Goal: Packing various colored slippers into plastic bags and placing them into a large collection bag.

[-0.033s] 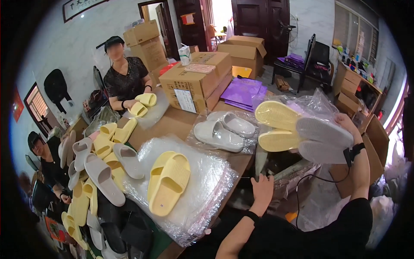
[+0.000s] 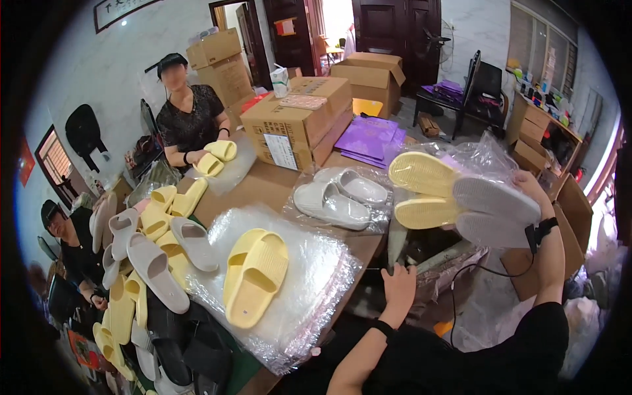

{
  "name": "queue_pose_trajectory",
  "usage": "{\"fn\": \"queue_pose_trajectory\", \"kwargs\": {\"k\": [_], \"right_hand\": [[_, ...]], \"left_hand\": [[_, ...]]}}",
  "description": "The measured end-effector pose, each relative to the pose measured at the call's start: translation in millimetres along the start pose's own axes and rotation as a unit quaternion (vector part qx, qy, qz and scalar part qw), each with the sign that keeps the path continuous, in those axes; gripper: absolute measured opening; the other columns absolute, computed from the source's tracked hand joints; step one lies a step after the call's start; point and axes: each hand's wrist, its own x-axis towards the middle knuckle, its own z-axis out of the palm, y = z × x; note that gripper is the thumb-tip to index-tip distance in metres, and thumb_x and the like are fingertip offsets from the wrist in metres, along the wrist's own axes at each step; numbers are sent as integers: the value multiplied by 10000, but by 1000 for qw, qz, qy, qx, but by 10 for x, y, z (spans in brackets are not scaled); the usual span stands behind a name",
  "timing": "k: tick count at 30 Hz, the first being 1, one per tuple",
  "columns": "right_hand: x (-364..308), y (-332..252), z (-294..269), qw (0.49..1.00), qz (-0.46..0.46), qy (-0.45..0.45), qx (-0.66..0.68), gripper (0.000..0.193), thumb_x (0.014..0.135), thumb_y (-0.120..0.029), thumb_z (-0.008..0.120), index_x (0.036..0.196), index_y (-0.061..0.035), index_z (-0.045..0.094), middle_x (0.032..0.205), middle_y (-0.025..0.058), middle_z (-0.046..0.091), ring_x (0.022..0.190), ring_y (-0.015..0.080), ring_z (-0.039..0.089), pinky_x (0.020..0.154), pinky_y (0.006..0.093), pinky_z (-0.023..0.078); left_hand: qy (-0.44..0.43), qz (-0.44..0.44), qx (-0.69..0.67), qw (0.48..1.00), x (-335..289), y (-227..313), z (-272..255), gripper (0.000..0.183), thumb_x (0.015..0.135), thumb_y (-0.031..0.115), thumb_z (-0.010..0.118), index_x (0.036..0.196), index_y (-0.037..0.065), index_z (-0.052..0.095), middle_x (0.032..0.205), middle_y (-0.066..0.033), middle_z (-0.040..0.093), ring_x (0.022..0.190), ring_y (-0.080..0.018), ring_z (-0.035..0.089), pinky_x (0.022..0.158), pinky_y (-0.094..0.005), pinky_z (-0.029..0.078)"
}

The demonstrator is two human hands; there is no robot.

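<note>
Spanning the middle of the frame, the brown table [image 2: 276,187] carries everything you are handling. Cardboard boxes [image 2: 299,118] sit at its upper centre, with purple sheets [image 2: 368,141] just to their right.

Stack of clear plastic bags [image 2: 309,270], lower centre: one pair of yellow slippers [image 2: 255,275] lies on top, outside any bag. Judged from this, that pair is yet to be packed.

Bagged grey slippers [image 2: 342,196], centre: this pair already lies inside a clear bag, so it reads as finished.

Loose slippers [image 2: 148,247], left of the frame: a long heap of yellow and grey pairs, unbagged, suggests most of the work remains.

Your right hand [image 2: 530,191], right of the frame, is raised and closed on a bundle of slippers [image 2: 461,197]: two yellow soles and two grey soles face the camera, with crinkled clear plastic [image 2: 484,155] behind them. Whether the plastic encloses them cannot be told.

Your left hand [image 2: 398,283], lower centre, rests at the table's near edge with fingers loosely curled; it appears to hold nothing, though its underside is hidden.

A person in a dark top [image 2: 191,122], upper left, holds a yellow pair [image 2: 216,158]; another person [image 2: 76,247] sits at the far left edge.
</note>
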Motion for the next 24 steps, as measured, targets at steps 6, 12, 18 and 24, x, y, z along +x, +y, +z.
{"fn": "queue_pose_trajectory", "kwargs": {"k": [6,12,18,24], "right_hand": [[-389,-383,-601,999,11,27,18,108,806,-35,630,881,30,590,784,14,578,771,122,540,710,279,453],[-234,-735,-380,984,-54,-61,-159,254,764,-12,602,1014,25,630,823,73,652,801,153,582,748,302,472],[-100,-1907,895,928,-184,-248,-207,149,765,-66,569,895,1,595,848,191,642,764,327,606,698,395,461],[424,-1706,1721,904,-211,-338,-155,192,744,-89,570,917,-18,610,882,188,649,795,328,617,696,383,467]], "left_hand": [[19,11,19,1000,122,8,-44,215,831,155,545,1037,108,586,935,-112,619,1085,-269,518,904,-541,361],[67,32,14,997,80,39,-92,176,816,146,549,977,97,597,884,-105,611,1038,-265,531,903,-500,358],[96,77,-3,992,-3,85,-153,161,808,153,553,956,99,585,858,-82,576,1034,-249,526,883,-487,371],[81,71,7,994,11,-20,-70,165,809,151,554,967,119,587,855,-64,572,1048,-234,527,879,-499,377]]}}
